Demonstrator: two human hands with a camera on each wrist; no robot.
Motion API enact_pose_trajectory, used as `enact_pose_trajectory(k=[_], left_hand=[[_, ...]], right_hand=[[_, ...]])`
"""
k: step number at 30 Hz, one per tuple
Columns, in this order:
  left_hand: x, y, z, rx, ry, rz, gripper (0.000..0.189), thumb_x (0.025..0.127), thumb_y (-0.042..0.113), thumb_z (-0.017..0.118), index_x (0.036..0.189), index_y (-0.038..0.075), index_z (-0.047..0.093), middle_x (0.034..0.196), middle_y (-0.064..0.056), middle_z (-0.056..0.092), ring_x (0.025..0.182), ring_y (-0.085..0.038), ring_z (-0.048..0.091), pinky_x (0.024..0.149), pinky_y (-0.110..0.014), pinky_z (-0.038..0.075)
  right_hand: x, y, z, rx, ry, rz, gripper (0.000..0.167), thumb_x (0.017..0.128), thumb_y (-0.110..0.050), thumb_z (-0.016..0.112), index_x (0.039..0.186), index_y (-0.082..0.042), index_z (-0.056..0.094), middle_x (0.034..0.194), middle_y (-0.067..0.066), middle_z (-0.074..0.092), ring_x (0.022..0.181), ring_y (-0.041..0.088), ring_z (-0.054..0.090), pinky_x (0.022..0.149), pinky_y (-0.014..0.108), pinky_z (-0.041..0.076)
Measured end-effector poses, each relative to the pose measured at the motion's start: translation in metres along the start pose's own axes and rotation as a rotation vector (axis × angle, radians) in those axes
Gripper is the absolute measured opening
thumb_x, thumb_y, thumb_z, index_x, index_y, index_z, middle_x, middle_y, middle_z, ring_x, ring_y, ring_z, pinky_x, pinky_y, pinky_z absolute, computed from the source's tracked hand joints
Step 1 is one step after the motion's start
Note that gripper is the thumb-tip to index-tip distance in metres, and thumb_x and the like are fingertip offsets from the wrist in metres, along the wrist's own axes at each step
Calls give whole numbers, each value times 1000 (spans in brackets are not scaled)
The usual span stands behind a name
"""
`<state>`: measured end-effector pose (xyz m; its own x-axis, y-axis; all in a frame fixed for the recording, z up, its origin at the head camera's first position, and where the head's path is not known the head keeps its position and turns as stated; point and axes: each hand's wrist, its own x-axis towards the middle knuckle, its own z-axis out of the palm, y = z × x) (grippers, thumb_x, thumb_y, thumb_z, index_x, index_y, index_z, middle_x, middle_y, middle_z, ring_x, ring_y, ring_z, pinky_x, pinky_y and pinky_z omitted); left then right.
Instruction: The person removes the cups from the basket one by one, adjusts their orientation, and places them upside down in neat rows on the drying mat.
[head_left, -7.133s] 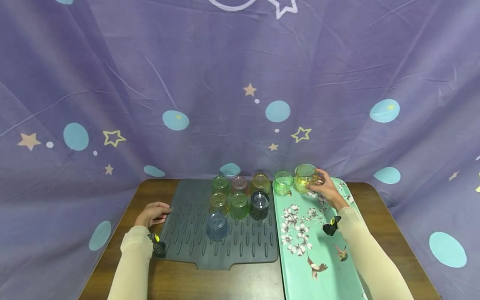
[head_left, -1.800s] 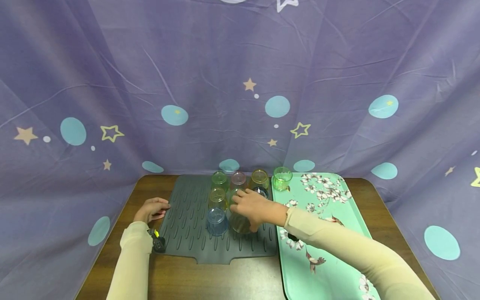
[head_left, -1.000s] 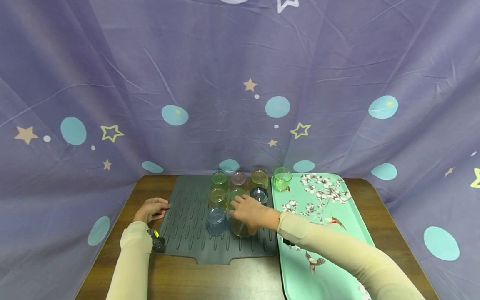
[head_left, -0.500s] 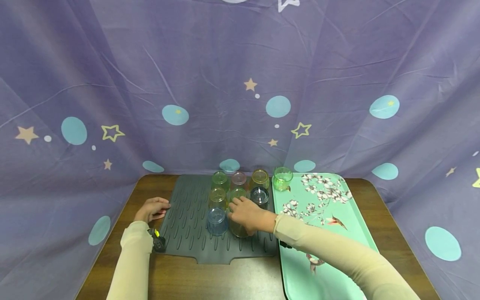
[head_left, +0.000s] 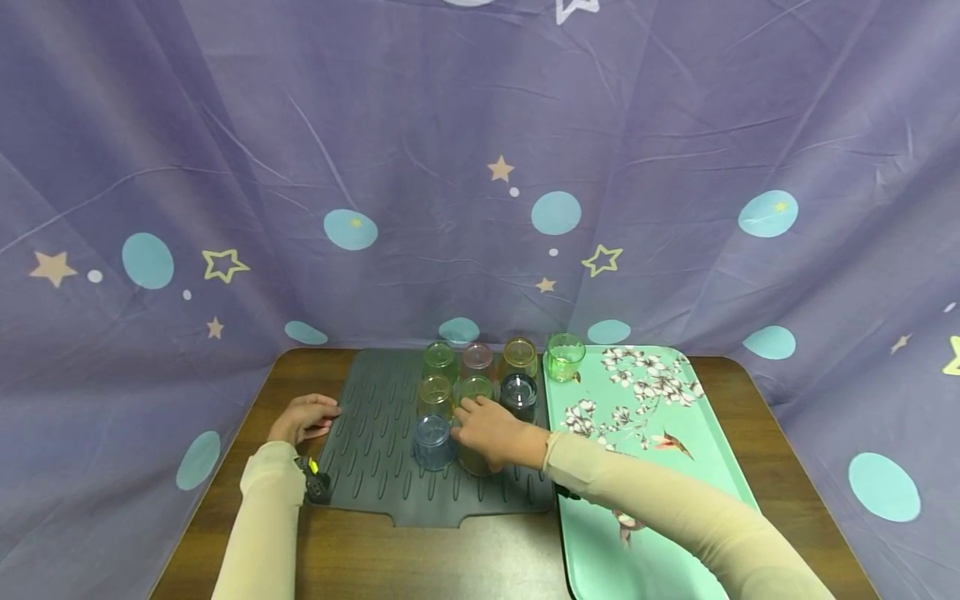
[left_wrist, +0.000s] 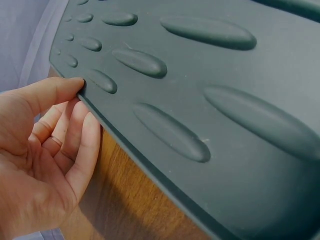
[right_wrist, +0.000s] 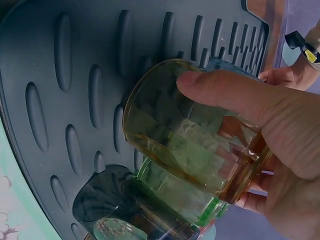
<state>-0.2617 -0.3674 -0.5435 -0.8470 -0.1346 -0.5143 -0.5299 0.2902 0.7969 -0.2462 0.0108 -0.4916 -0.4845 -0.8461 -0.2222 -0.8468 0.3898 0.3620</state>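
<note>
My right hand (head_left: 487, 429) grips an amber-yellow drinking glass (right_wrist: 185, 120) over the front of the dark drying mat (head_left: 367, 475). The thumb lies along the glass's side, and its thick base is toward my palm, mouth toward the mat. Whether the rim rests on the mat I cannot tell. A blue glass (head_left: 433, 446) stands just left of it, a green glass (head_left: 476, 387) behind it and a dark grey glass (head_left: 519, 395) behind to the right. At the mat's left edge, my left hand (head_left: 303, 419) pinches the rim between thumb and fingers.
Behind are more upturned glasses: yellow (head_left: 435, 395), green (head_left: 440, 362), pink (head_left: 477, 361) and amber (head_left: 519, 358). Right of the mat lies a mint floral tray (head_left: 622, 567) bearing a light green glass (head_left: 565, 358). A purple curtain (head_left: 420, 275) hangs behind the wooden table (head_left: 360, 558).
The amber-yellow glass has gone from the tray's back to the mat's front row and now stands mouth down. Lately my right hand has edged slightly left with it. My left hand has stayed put.
</note>
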Motion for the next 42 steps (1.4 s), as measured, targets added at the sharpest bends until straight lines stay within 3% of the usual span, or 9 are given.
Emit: enact_pose_trajectory(k=[10, 17, 24, 33, 42], left_hand=[[-4, 3, 1, -5, -4, -3, 12, 95, 7, 66, 106, 4, 61, 78, 7, 62, 67, -5, 59, 66, -22, 57], [-6, 5, -3, -25, -57, 29, 9, 93, 8, 69, 97, 8, 62, 76, 7, 62, 67, -4, 58, 65, -20, 55], [-5, 4, 1, -4, 3, -8, 12, 96, 6, 65, 106, 3, 60, 76, 7, 60, 67, -5, 57, 65, -21, 56], [-3, 2, 1, -34, -2, -6, 12, 96, 4, 65, 107, 1, 59, 73, 7, 59, 64, -3, 57, 62, -19, 55], [-4, 2, 2, -25, 6, -12, 12, 96, 4, 65, 106, 1, 60, 74, 7, 59, 65, -4, 57, 63, -19, 55]], right_hand=[[-5, 6, -9, 127, 6, 31, 87, 62, -46, 97, 137, -24, 60, 132, -3, 63, 120, 16, 56, 105, 34, 50], [-11, 11, -15, 189, 27, 59, 86, 63, -43, 97, 137, -21, 59, 129, -1, 62, 117, 16, 55, 101, 34, 52], [-18, 25, -32, 277, 42, 70, 80, 71, -49, 91, 139, -24, 58, 135, 0, 59, 123, 19, 54, 106, 40, 49], [-43, 79, -60, 699, 269, 109, 55, 82, -37, 85, 130, -22, 65, 125, 3, 61, 105, 22, 55, 88, 42, 51], [-81, 131, -47, 1043, 500, 201, 56, 86, -22, 82, 137, -13, 60, 135, 11, 61, 123, 29, 57, 104, 53, 48]])
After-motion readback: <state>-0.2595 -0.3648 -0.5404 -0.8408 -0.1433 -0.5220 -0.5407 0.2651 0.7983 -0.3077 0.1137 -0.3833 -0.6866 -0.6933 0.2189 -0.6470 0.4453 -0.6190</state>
